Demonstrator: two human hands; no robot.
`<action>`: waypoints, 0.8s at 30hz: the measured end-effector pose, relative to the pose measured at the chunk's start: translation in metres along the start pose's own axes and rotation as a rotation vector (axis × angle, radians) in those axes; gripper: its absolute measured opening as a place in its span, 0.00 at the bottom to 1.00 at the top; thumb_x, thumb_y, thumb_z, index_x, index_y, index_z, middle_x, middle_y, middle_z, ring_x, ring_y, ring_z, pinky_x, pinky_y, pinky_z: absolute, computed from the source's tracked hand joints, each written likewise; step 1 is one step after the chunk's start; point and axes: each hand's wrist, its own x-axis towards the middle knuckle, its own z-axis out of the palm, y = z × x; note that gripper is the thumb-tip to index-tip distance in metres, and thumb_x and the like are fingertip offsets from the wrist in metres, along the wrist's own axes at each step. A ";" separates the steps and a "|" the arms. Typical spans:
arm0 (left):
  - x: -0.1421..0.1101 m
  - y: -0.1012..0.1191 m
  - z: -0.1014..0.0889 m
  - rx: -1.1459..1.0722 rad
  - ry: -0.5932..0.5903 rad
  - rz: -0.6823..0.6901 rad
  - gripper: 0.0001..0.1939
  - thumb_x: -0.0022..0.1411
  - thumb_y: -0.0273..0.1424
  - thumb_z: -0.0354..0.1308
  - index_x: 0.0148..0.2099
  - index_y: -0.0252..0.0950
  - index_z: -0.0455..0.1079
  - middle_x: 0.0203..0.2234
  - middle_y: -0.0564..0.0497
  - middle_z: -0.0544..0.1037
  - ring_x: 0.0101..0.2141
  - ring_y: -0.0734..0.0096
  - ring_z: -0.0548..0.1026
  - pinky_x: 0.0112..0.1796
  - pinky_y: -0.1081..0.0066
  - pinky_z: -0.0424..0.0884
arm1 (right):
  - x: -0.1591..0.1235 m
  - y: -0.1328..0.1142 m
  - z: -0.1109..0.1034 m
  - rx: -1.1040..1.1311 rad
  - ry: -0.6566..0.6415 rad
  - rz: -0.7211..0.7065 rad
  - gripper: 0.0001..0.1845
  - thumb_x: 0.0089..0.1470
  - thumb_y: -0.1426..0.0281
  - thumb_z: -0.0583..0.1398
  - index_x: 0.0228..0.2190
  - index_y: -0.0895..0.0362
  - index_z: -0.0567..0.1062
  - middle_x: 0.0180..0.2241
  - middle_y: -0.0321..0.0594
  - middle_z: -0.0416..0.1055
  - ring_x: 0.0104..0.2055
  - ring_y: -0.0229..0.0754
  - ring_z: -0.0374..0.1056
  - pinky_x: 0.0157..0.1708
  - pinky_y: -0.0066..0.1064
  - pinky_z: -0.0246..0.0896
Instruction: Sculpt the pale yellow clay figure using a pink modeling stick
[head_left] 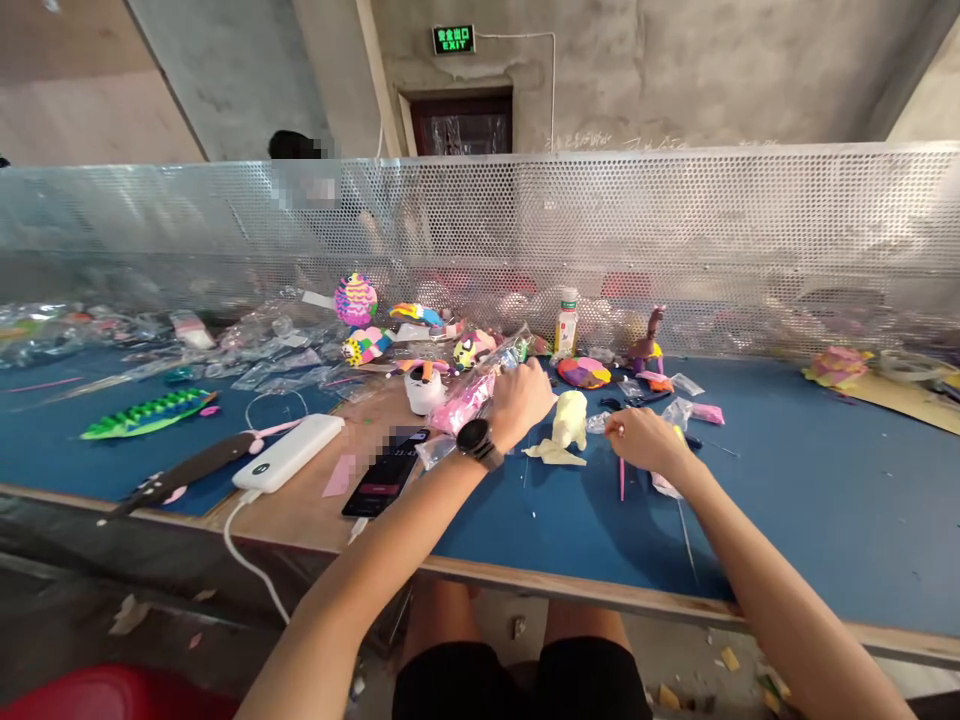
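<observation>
My left hand (523, 405), with a dark watch (480, 443) on its wrist, is curled over clear plastic packets of pink material (461, 405); its fingertips are hidden. My right hand (651, 440) is closed in a pinch, and a tiny white piece (621, 431) shows at its fingertips. Between the hands a pale yellow modelled animal figure (570, 420) stands on the blue mat, with a flat pale yellow scrap (556, 453) in front of it. Just below my right fingers is a pink stick tool (622, 480).
A phone (386, 475) and a white power bank (291, 457) with cables lie to the left. Colourful figures, a white bottle (566, 325) and a white tub (424, 390) stand further back. A perforated metal screen (675, 220) borders the table (840, 520).
</observation>
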 end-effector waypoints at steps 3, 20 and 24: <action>-0.021 -0.028 0.007 0.020 -0.106 0.046 0.13 0.69 0.25 0.53 0.45 0.27 0.79 0.40 0.28 0.83 0.43 0.43 0.84 0.42 0.60 0.75 | -0.011 -0.004 -0.008 0.100 -0.225 -0.107 0.08 0.55 0.64 0.65 0.33 0.50 0.86 0.33 0.43 0.83 0.35 0.48 0.77 0.34 0.34 0.59; -0.085 -0.048 0.044 -0.006 -0.119 0.542 0.15 0.71 0.40 0.64 0.51 0.35 0.72 0.44 0.41 0.80 0.46 0.50 0.79 0.44 0.59 0.75 | -0.027 -0.020 0.011 0.094 -0.244 -0.381 0.13 0.68 0.61 0.58 0.36 0.50 0.82 0.33 0.41 0.81 0.30 0.43 0.73 0.29 0.33 0.55; -0.077 -0.050 0.041 -0.004 -0.204 0.549 0.15 0.74 0.37 0.62 0.55 0.33 0.71 0.46 0.42 0.80 0.49 0.53 0.79 0.47 0.60 0.75 | -0.030 -0.025 0.005 0.149 -0.220 -0.517 0.18 0.72 0.60 0.54 0.35 0.53 0.80 0.31 0.40 0.81 0.28 0.41 0.73 0.29 0.33 0.56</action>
